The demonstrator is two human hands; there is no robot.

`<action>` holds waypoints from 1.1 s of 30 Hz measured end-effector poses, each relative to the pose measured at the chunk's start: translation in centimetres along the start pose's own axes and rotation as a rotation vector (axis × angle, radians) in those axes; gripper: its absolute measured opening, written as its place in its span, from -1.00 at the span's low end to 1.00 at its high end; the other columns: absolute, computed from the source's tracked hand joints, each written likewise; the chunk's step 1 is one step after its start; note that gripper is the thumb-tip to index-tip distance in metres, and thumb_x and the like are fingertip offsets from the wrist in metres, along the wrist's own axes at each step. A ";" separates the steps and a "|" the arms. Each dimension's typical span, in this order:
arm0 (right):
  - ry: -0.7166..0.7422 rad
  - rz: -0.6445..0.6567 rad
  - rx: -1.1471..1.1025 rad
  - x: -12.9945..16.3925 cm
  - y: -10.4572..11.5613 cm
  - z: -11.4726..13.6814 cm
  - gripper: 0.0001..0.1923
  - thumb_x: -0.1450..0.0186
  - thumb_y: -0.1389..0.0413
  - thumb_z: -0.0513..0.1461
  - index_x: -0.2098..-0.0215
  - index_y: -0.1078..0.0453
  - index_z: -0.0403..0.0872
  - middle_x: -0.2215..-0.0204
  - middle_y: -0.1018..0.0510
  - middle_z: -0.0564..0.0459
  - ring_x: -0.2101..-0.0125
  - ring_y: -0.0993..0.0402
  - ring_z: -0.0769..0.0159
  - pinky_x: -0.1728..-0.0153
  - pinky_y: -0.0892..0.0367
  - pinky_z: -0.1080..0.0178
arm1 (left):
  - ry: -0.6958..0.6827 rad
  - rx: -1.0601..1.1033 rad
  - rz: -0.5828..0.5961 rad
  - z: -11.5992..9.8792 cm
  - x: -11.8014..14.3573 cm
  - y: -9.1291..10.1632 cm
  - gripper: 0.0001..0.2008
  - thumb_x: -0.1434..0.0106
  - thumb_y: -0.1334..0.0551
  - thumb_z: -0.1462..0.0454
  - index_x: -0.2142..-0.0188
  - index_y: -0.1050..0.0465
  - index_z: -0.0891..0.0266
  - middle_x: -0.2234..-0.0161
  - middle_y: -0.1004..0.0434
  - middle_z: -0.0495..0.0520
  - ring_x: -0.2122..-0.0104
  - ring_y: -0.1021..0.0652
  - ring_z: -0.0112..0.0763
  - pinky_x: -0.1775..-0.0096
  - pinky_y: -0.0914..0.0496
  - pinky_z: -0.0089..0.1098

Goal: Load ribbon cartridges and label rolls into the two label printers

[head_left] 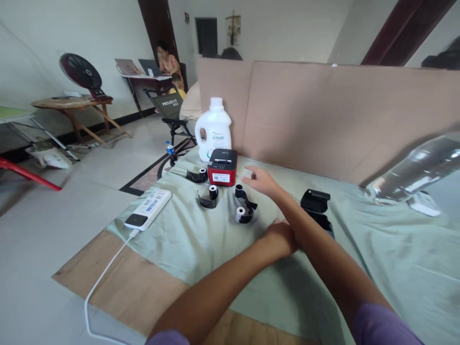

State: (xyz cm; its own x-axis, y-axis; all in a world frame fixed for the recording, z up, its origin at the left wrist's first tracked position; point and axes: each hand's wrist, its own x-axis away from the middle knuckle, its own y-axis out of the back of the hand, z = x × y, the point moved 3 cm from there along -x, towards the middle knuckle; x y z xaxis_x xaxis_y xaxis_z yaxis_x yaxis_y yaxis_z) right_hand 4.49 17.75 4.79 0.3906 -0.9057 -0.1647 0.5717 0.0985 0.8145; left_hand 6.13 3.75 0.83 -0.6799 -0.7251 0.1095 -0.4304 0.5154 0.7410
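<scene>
My right hand (261,181) reaches over the cloth just right of a red and black label printer (222,167). Its thumb and forefinger are apart, with nothing between them. Below it, my left hand (282,238) lies low, partly behind my right forearm; its fingers are hidden, so any hold does not show. Nearest to it on the right is a black device with its lid up (315,201), partly covered by my forearm. Partly unrolled black-and-white paper rolls lie around the printer: one at its left (198,176), one in front (212,194), and a pair (241,214) nearer me.
A white jug (215,132) stands behind the printer. A white power bank (148,211) with a cable lies at the left cloth edge. A cardboard panel (305,115) closes off the back. At right lies a large clear plastic bottle (413,167). A person (168,64) sits far off.
</scene>
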 end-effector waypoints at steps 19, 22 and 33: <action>-0.262 -0.144 -0.462 3.1 -2.2 -3.6 -0.71 -0.17 -0.14 -0.15 0.19 -0.55 -0.10 0.32 -0.62 -0.02 0.32 -0.51 0.24 0.24 -0.38 0.21 | 0.676 -0.193 -0.452 16.6 11.1 18.6 -0.65 -0.20 -0.28 0.07 0.08 -0.58 0.16 0.05 -0.62 0.13 0.11 -0.56 -0.16 0.04 -0.41 -0.25; -0.246 -0.157 -0.510 3.2 -1.6 -3.3 -0.71 -0.17 -0.13 -0.15 0.20 -0.54 -0.10 0.31 -0.62 -0.02 0.29 -0.51 0.24 0.21 -0.40 0.20 | 0.766 -0.194 -0.354 17.0 10.1 17.8 -0.65 -0.22 -0.25 0.03 0.15 -0.60 0.18 0.18 -0.65 0.13 0.16 -0.59 -0.14 0.05 -0.41 -0.21; -0.178 -0.172 -0.552 5.2 0.8 -1.1 -0.79 -0.20 -0.13 -0.19 0.25 -0.52 -0.09 0.25 -0.62 -0.02 0.24 -0.51 0.23 0.16 -0.40 0.18 | 0.698 -0.142 -0.330 15.0 9.7 17.9 -0.83 -0.14 -0.22 0.27 0.33 -0.60 0.22 0.45 -0.62 0.05 0.35 -0.61 -0.23 0.19 -0.44 -0.35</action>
State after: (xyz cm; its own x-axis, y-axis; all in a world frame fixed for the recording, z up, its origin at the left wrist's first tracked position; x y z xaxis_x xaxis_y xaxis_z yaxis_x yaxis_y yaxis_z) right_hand 7.71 13.59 3.97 0.1603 -0.9779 -0.1339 0.9245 0.1012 0.3676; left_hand -17.04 12.77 5.22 0.0203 -0.9741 0.2252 -0.4330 0.1945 0.8802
